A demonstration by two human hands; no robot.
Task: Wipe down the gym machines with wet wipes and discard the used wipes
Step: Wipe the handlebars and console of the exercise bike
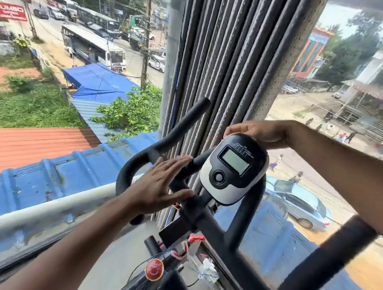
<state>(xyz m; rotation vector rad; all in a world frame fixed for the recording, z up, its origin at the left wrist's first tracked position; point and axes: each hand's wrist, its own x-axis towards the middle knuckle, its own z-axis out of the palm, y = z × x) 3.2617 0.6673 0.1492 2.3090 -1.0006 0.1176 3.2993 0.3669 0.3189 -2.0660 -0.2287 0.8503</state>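
1. At the window-side exercise bike, the right hand (258, 132) is cupped over the top edge of the console (233, 169), fingers curled behind it and gripping the housing. Whether a wipe is under that hand cannot be told.
2. The left hand (160, 184) is spread flat, fingers wide, holding nothing, laid against the black handlebar (175, 132) just left of the console.
3. No wet wipe can be made out in either hand.
4. The console is black and white, tilted toward the camera, with a grey blank screen and one round button below it. It sits on the centre stem between the handlebar loops.
5. Lower down, a red round knob (154, 269) sits on the bike frame. A crumpled white scrap (209, 270) tied with blue thread lies near the window frame.
6. Directly behind the console hangs a bunched grey perforated blind (237, 57), touching or just beside the handlebar.
7. Beyond the glass: blue roofing (47, 180), a white railing pipe (45, 211), and a street with buses and cars.
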